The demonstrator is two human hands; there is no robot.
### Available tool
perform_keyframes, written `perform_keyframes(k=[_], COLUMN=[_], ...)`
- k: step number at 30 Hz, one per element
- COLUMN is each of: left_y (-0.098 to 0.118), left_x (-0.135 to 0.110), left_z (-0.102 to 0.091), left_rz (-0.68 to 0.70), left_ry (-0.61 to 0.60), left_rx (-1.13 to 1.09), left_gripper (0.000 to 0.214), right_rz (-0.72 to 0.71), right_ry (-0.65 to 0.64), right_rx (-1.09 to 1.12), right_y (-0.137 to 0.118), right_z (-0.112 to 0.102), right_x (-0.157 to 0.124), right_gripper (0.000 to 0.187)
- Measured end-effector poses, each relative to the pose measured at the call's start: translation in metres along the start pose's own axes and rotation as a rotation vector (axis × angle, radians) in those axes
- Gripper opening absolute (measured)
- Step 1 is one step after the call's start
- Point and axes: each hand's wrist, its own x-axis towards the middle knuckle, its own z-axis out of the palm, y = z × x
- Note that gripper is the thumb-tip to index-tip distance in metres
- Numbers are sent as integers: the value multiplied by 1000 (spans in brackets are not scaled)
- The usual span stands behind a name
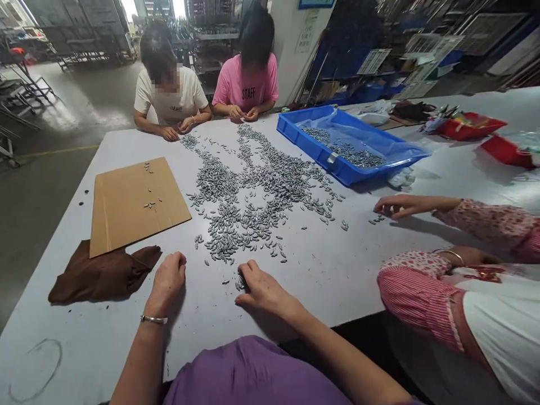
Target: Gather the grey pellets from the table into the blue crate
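A wide heap of small grey metal pieces [228, 228], pointed at the ends, spreads over the white table [320, 270]. My right hand [268, 289] lies at the heap's near edge, fingers and thumb curled around a few metal pieces [241, 281] on the tabletop. One loose piece [225, 282] sits just left of them. My left hand [167, 281], with a bracelet on the wrist, rests on the table left of the heap. Its fingers are curled in, and whatever they may hold is hidden.
Left of the heap lie a cardboard sheet [135, 205] with several pieces and a brown cloth [101, 275]. A blue tray [312, 147] holds more pieces. Two people sit opposite; at right a co-worker's hand [400, 206] touches a few pieces. Red bins [468, 128] stand farther right.
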Motion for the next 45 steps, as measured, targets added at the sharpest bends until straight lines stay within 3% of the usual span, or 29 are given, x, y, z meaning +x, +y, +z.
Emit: perform_keyframes(k=[6,9,12,17,21,28,33,38,40,42,43,45], left_y=[8,15,25,45,51,43,44,51,50,47,46,44], left_x=[-9,-13,-18,-21,-17,-20,-29,-30,-28,-26,-25,-23], left_z=[10,9,9,21,31,33,37,44,43,39,37,33], left_rz=[0,5,-91,-448,-596,-567,-498,-541,-620,-690,-713,-731], left_ry=[59,92,81,-104,-187,-346,-476,-666,-671,-646,-624,-578], left_rx=[25,-81,-470,-1312,-1637,-1729,-1662,-1849,-1889,-1889,-1895,-1929], left_gripper=[19,15,15,23,18,12,24,34,37,40,41,43], right_rz=[2,-49,-102,-133,-170,-193,-175,-402,-394,-298,-248,-180], right_ry=[-66,-90,-84,-83,-107,-88,77,109,187,291,300,199], right_rx=[-76,-130,-198,-255,-256,-115,91,335,382,318,252,102], right_y=[-17,-19,-19,-22,-25,-8,-4,-20,-17,-8,-2,7], right_z=[-1,3,9,13,15,12,-6,-22,-28,-32,-32,-30], right_x=[-1,0,1,3,4,17,26,27,27,28,28,26], right_gripper=[20,10,13,15,20,15,15,18,25,23,22,18])
